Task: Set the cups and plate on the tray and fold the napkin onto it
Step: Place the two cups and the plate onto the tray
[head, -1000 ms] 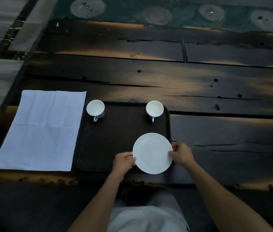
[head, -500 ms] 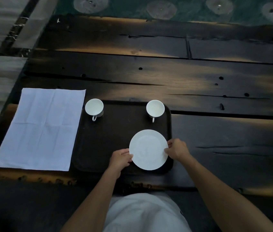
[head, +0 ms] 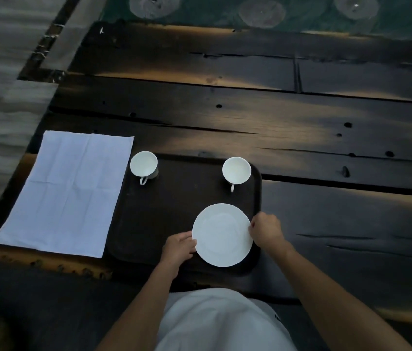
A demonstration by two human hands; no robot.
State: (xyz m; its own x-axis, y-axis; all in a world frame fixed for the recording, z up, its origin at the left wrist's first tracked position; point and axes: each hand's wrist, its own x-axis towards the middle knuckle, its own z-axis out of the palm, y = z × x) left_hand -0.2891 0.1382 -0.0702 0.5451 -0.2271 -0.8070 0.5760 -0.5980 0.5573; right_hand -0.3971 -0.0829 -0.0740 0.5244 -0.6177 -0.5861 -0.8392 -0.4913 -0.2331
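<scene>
Over the tray's [head: 169,219] near right corner, the plate [head: 221,235] is lying farther in than before. The left hand [head: 178,249] and right hand [head: 267,230] are still pinching its opposite edges.

The round white plate [head: 221,234] covers the lower right corner of the dark rectangular tray [head: 174,216]; whether it rests there or is held just above, I cannot tell. The dark plank surface [head: 301,117] runs off the frame's right edge.
</scene>
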